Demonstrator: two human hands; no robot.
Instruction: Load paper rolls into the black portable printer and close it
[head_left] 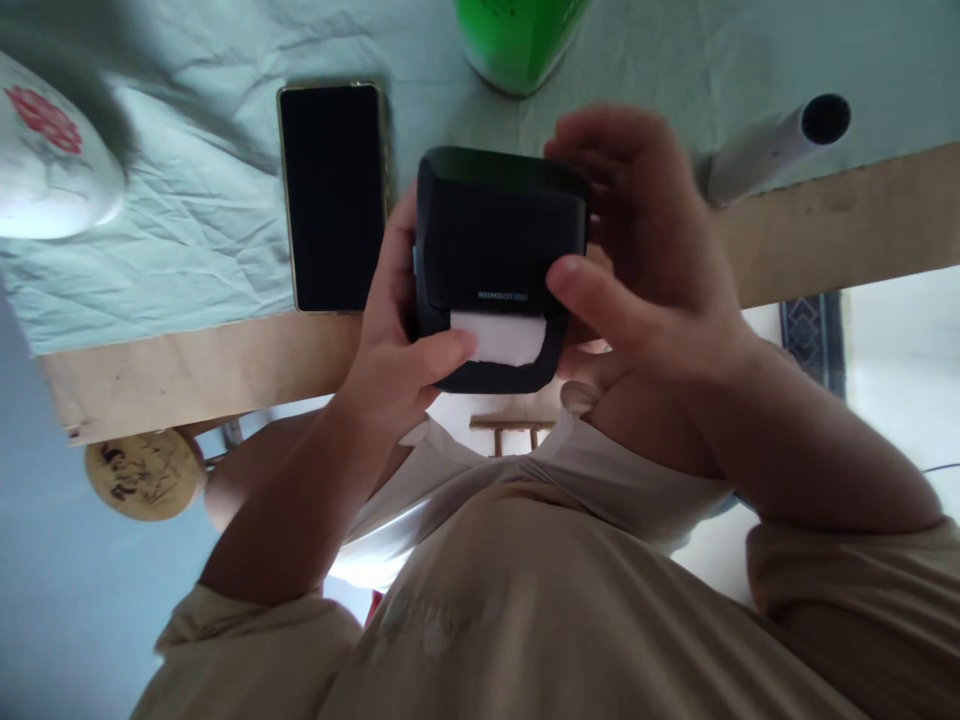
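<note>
A black label printer (499, 230) with small "NIIMBOT" lettering is held up in front of the table's edge. White label paper (510, 338) shows in the slot at its near end. My left hand (401, 330) grips the printer's left side, its thumb lying on the white paper and its other fingers hidden behind. On the right side, my right hand (637, 240) has its thumb on the printer's top near the lettering. Its fingers curl by the far right corner, somewhat blurred, and whether they press on the casing is hard to see.
A phone (334, 195) with a dark screen lies on the pale green cloth (202, 265), left of the printer. Beyond stands a green container (517, 40). A white vessel with a red pattern (56, 150) is at far left, and a white tube (772, 150) at right. Below is a round stool (146, 475).
</note>
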